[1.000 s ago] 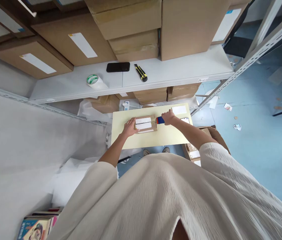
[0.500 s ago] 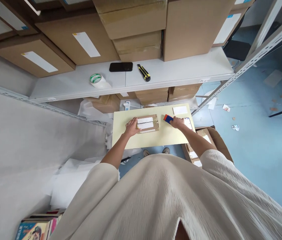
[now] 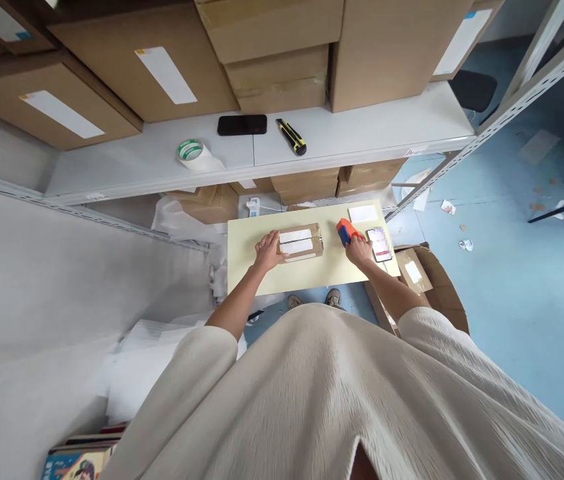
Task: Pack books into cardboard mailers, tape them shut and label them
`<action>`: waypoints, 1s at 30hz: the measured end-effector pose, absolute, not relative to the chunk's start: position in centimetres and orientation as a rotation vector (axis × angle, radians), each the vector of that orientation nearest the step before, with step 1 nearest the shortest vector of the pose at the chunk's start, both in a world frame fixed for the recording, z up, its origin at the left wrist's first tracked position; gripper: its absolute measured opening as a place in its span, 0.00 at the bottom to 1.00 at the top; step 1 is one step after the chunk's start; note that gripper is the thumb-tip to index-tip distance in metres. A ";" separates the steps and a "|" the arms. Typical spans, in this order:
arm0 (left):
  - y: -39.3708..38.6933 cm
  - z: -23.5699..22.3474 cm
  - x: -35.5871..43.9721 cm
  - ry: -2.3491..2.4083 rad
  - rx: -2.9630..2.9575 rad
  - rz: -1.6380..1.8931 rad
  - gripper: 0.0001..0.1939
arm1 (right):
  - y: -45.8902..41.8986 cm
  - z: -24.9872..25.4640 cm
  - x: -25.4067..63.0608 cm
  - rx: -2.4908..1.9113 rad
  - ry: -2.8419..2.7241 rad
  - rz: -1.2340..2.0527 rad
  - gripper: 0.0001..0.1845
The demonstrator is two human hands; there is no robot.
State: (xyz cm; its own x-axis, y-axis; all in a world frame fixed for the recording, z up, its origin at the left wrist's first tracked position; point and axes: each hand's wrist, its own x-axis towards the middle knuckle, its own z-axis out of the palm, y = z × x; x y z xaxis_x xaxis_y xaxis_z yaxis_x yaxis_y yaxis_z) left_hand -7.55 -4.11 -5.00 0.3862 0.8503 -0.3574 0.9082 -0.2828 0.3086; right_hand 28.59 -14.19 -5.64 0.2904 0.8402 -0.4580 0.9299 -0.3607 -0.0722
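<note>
A small cardboard parcel (image 3: 302, 242) with white labels lies on a pale yellow table (image 3: 282, 273). My left hand (image 3: 268, 249) rests against the parcel's left end, fingers curled on it. My right hand (image 3: 359, 251) is closed on an orange and blue tape dispenser (image 3: 345, 231), which sits on the table to the right of the parcel, apart from it. A lit phone (image 3: 379, 244) lies just right of that hand, and a white label (image 3: 363, 213) lies behind it.
A grey shelf (image 3: 362, 137) above the table carries a tape roll (image 3: 191, 151), a black phone (image 3: 242, 125), a yellow utility knife (image 3: 291, 136) and big cartons. An open carton (image 3: 427, 280) stands on the blue floor at right. White wrapping and books lie at left.
My right hand has drawn the tape dispenser away from the parcel's right end, to the right towards the phone. My left hand has stayed on the parcel.
</note>
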 end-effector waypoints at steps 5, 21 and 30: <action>-4.4 -5.3 -7.8 1.484 2.190 -0.099 0.56 | -13.5 -4.0 28.3 2.423 1.670 -0.635 0.29; -5.7 -6.2 -8.4 1.435 2.275 -0.042 0.46 | -15.4 -8.1 26.7 2.384 1.456 -0.643 0.23; -6.1 -7.6 -9.8 1.360 2.110 0.310 0.46 | -16.6 -9.1 26.0 2.644 1.543 -0.586 0.21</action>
